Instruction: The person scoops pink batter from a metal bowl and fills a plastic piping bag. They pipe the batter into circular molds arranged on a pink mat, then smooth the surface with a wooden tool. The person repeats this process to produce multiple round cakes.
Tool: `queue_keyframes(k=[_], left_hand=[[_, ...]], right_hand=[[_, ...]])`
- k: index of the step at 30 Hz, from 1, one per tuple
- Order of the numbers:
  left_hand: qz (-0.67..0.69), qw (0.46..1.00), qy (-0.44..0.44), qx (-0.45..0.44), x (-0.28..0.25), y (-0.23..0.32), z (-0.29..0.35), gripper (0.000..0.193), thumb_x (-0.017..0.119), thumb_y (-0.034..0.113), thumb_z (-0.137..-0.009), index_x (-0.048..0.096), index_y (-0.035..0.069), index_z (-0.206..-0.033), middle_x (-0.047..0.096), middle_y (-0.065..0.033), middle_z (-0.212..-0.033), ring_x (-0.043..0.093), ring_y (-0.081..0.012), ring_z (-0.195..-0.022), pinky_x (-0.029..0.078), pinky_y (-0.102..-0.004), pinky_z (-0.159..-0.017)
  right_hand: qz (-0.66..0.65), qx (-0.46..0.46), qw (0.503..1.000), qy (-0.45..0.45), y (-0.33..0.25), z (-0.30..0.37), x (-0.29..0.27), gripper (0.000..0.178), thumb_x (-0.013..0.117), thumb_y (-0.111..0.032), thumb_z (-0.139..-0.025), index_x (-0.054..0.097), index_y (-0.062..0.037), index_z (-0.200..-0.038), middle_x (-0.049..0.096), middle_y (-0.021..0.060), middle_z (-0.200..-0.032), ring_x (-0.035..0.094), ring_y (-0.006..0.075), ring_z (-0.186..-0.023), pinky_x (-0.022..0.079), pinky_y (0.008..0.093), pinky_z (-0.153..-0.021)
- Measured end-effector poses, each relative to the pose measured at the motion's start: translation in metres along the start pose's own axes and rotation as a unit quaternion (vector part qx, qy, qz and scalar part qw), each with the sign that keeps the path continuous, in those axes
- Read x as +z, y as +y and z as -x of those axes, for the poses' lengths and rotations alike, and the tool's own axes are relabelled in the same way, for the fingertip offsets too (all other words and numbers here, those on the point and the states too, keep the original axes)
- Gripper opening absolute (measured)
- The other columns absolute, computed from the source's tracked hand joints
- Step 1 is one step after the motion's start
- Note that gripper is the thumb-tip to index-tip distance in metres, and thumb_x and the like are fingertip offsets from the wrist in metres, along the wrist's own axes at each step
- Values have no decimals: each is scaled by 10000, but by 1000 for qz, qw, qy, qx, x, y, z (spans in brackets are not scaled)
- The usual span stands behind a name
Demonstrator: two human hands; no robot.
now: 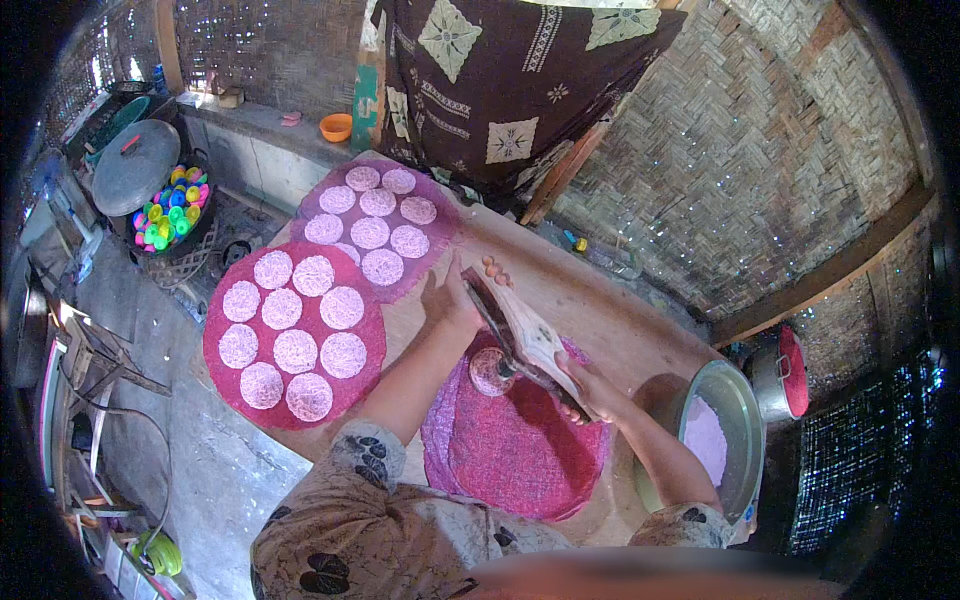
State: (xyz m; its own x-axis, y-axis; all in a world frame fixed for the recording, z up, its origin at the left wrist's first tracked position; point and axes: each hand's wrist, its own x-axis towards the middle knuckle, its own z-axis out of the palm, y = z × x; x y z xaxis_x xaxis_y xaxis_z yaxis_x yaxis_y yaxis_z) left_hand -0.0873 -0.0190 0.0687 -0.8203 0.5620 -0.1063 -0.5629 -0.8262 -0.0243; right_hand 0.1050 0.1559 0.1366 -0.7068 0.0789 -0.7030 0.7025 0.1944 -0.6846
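My left hand [455, 300] is closed round the far left end of a long wooden hand press, its fingertips showing on the other side. My right hand [592, 393] grips the near right end. The wooden press [530, 335] has a pale upper bar and a dark lower one, and slants above a round red woven mat [520, 455]. Under the press, at the mat's far left edge, lies a pink disc of thin strands [490, 370]. The press partly hides this disc. Across the rest of this mat runs the shadow of the press and arm.
Two more round mats, one red [325, 398] and one purple [433, 222], carry several pink strand discs at left. A green basin [745, 430] with pink dough or paste stands right. Colourful small cups [175, 215] fill a dark pot. A patterned brown cloth [510, 90] hangs behind.
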Motion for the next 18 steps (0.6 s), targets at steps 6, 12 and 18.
queue_keyframes(k=[6, 12, 18], left_hand=[[-41, 999, -1, -27, 7, 4, -8, 482, 463, 551, -949, 523, 97, -799, 489, -61, -665, 485, -236, -599, 424, -379, -654], [-25, 996, -85, 1, -7, 17, -35, 415, 519, 511, -959, 527, 133, -786, 462, -27, -627, 463, -199, -569, 412, -363, -611], [86, 991, -98, 16, 4, 2, -26, 251, 512, 346, -931, 513, 122, -819, 460, 20, -678, 454, -145, -597, 407, -304, -639]], right_hand=[[-14, -33, 999, 39, 15, -3, 17, 689, 510, -714, -887, 625, -37, -950, 571, 65, -602, 516, 155, -436, 390, 304, -381], [-29, -77, 994, -66, 1, -3, 13, 845, 377, -775, -899, 562, -20, -1229, 683, 171, -782, 663, 242, -564, 552, 349, -484], [-447, -217, 822, -278, 34, -56, 25, 903, 316, -765, -907, 400, -38, -1437, 598, 302, -1217, 687, 436, -832, 624, 457, -573]])
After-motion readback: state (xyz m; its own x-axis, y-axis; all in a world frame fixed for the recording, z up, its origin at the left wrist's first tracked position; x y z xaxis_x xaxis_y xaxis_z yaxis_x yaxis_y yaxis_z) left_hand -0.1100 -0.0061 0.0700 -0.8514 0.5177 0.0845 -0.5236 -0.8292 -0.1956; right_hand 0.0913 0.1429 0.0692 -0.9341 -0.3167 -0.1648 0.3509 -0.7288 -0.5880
